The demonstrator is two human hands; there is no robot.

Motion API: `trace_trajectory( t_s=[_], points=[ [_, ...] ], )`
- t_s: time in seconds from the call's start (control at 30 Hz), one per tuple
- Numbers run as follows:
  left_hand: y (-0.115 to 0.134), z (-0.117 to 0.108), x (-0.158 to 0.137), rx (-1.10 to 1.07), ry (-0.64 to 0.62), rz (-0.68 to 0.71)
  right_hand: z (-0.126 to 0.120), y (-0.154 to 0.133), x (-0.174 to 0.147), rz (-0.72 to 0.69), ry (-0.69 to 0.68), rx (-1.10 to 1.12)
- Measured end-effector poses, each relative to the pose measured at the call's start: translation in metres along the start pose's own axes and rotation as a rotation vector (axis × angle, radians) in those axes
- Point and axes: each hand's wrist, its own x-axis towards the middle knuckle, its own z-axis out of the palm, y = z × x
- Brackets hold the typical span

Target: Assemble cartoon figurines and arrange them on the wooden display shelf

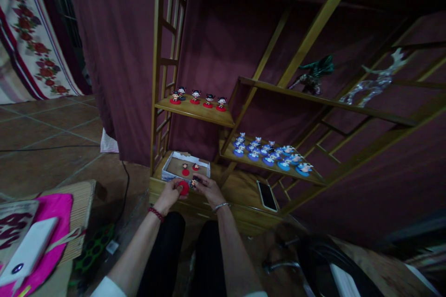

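My left hand (170, 193) pinches a round red base (183, 188) by its edge, just in front of a shallow cardboard box (168, 175). Close beside it, my right hand (208, 189) grips a small dark-haired figurine (194, 183) between thumb and fingers. Whether the figurine touches the red base I cannot tell. Inside the box lie two more pieces, a figurine on a red base (185, 171) and a dark-haired figurine (196, 167). Several similar figurines on red bases (195, 97) stand upright on the small shelf above the box.
A lower shelf to the right holds several blue-and-white figurines (268, 158). A phone (267, 195) lies on the cabinet's bottom board. Higher up stand a green sculpture (318, 73) and a clear deer-like ornament (378, 81). A white device (29, 248) rests on pink cloth at left.
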Motion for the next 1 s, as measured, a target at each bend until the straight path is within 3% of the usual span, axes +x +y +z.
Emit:
trace_trajectory(
  t_s=[0.3,0.63,1.0],
  points=[
    [-0.009,0.003,0.002,-0.060,0.021,-0.006,0.002,0.000,-0.001,-0.050,0.025,0.034],
    [-0.009,0.010,0.001,-0.158,0.019,0.003,0.004,0.003,0.001,-0.012,0.113,0.035],
    [-0.007,0.014,-0.004,-0.241,-0.135,0.078,0.005,0.006,0.002,-0.020,0.126,0.004]
  ],
)
